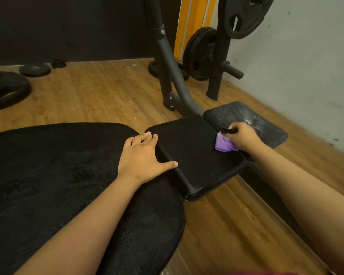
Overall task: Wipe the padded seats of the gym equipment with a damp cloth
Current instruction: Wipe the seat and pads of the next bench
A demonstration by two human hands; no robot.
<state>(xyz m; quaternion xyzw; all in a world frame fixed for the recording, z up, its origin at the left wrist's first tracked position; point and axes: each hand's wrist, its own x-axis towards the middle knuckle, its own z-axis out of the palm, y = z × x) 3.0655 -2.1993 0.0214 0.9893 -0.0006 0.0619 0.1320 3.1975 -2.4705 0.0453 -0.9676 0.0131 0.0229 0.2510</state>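
Right hand point(244, 136) gripping purple cloth point(223, 144) on middle seat pad point(195, 155), left hand point(142, 155) flat, fingers spread, resting at pad edge

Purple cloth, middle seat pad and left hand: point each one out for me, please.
purple cloth point(224, 144): head view, on its bunched folds.
middle seat pad point(188, 155): head view, on the bare top surface.
left hand point(141, 158): head view, on the back of the hand.
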